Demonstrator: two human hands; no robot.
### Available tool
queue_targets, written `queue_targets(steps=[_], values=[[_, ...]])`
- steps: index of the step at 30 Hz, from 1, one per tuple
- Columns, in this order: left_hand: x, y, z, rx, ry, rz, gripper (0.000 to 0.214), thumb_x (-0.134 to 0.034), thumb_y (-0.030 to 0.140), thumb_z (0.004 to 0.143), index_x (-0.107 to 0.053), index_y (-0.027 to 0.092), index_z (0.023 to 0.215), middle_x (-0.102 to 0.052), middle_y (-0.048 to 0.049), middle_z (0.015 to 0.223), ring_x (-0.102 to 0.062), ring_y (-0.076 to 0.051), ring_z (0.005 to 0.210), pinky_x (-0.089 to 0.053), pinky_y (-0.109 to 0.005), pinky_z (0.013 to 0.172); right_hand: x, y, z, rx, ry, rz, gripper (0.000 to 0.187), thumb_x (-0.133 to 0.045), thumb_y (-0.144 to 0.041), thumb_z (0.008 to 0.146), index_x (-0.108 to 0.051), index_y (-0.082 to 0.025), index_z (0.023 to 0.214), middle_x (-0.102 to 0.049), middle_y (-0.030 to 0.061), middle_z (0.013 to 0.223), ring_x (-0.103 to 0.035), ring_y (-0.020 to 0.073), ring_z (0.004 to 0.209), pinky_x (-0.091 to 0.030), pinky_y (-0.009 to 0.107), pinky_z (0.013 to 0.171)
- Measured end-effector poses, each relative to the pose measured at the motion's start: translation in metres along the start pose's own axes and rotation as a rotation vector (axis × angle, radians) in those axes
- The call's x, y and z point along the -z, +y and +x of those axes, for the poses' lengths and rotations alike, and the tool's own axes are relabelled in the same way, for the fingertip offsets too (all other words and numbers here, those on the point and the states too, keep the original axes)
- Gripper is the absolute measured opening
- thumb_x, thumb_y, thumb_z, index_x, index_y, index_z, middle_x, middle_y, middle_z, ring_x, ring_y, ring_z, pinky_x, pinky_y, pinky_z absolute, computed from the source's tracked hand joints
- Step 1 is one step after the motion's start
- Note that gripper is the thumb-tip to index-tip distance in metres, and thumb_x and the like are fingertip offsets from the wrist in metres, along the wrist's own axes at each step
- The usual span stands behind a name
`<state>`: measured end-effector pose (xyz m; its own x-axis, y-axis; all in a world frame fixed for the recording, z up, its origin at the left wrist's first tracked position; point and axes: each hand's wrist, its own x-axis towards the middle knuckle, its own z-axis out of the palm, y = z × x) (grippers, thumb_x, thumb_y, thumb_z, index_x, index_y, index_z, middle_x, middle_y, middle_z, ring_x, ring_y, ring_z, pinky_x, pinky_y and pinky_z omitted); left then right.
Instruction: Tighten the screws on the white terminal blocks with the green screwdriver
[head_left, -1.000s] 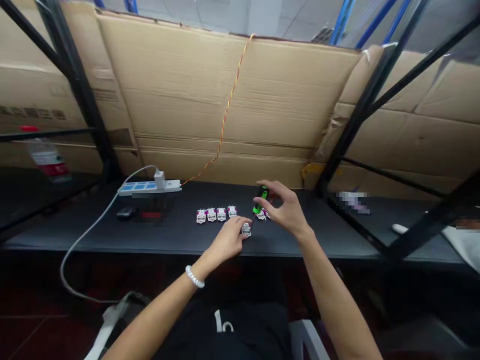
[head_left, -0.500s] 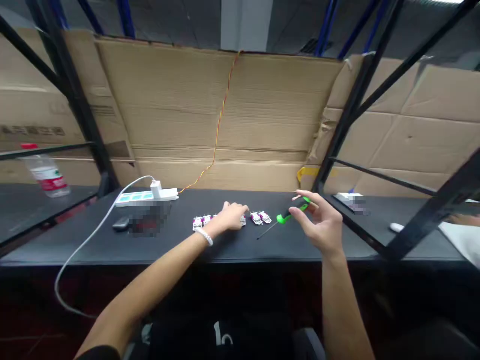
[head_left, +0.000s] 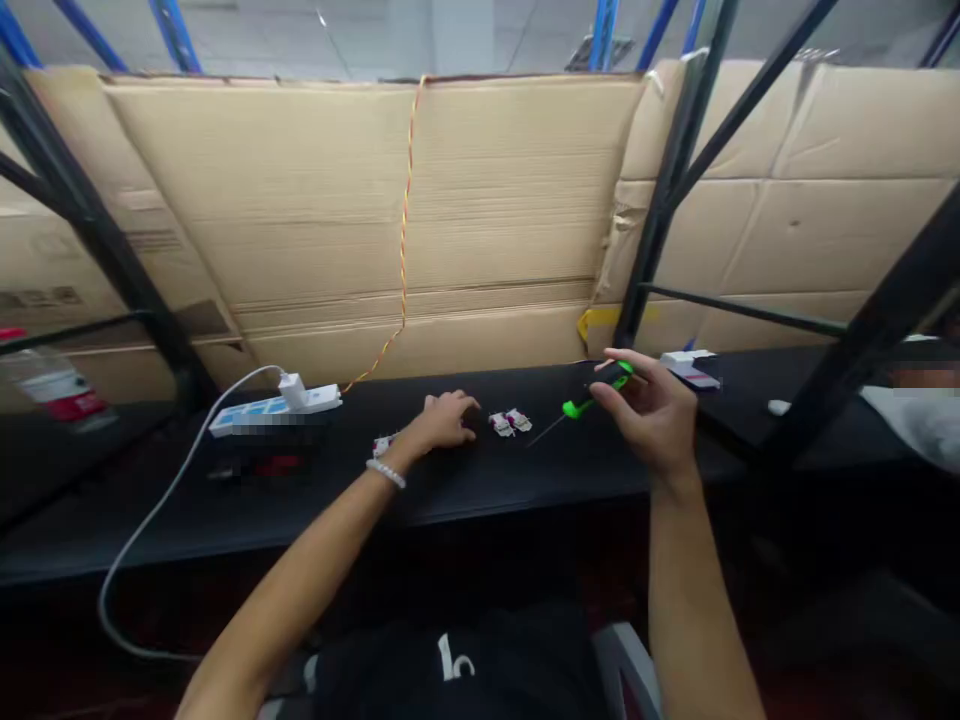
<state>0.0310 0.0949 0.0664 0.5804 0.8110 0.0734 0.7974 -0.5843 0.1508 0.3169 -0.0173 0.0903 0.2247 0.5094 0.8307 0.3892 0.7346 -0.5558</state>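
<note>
My left hand (head_left: 448, 420), with a white beaded bracelet (head_left: 386, 473) on its wrist, hovers low over or rests on the black tabletop, its thumb and forefinger apart. Whether it touches a part beneath the palm is hidden. Just right of its fingertips lie small white-and-purple parts (head_left: 511, 423), side by side. Another such part (head_left: 383, 444) shows left of the wrist. My right hand (head_left: 654, 410) grips a screwdriver (head_left: 598, 391) by its black-and-green handle. The thin shaft points down and left, its tip close to the parts on the right.
A white power strip (head_left: 315, 399) with a plugged-in charger and white cable (head_left: 154, 510) lies at left. A blurred-out item (head_left: 277, 465) is in front of it. Cardboard (head_left: 300, 200) walls the back, and black rack posts (head_left: 652, 240) flank the tabletop (head_left: 465, 490). A bottle (head_left: 64, 390) stands far left.
The view has turned slightly and become brighter. My left thumb now shows apart from the forefinger. My right hand still holds the screwdriver in nearly the same pose.
</note>
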Motion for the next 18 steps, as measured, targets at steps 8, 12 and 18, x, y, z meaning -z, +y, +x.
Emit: queue_targets(steps=[8,12,18], values=[[-0.02,0.05,0.021,-0.065,0.059,-0.034,0.018,-0.075,0.024,0.092,-0.081,0.018,0.108,-0.079,-0.0119,0.118,-0.074,-0.03,0.111,-0.054,-0.038,0.102,0.014,0.001,0.003,0.028,0.048,-0.019,0.039,-0.088,-0.035,0.084,-0.078,-0.026,0.12,-0.077,0.005,0.102,-0.076,0.022,0.088,-0.066,0.037,0.082],[-0.023,0.05,-0.001,-0.02,0.095,-0.004,0.012,-0.071,0.016,0.09,-0.083,0.017,0.091,-0.082,-0.0124,0.1,-0.077,-0.029,0.098,-0.056,-0.036,0.094,0.021,0.001,0.004,0.032,0.065,-0.029,0.039,-0.088,-0.032,0.084,-0.078,-0.026,0.121,-0.079,0.0045,0.103,-0.077,0.0208,0.088,-0.066,0.035,0.084],[-0.013,0.045,-0.03,-0.042,0.11,0.027,0.015,-0.07,0.019,0.092,-0.084,0.018,0.09,-0.082,-0.0096,0.092,-0.077,-0.027,0.089,-0.058,-0.034,0.087,0.023,0.003,0.004,0.031,0.093,-0.006,0.041,-0.089,-0.028,0.083,-0.078,-0.027,0.122,-0.079,0.0035,0.101,-0.077,0.0202,0.088,-0.066,0.033,0.084]])
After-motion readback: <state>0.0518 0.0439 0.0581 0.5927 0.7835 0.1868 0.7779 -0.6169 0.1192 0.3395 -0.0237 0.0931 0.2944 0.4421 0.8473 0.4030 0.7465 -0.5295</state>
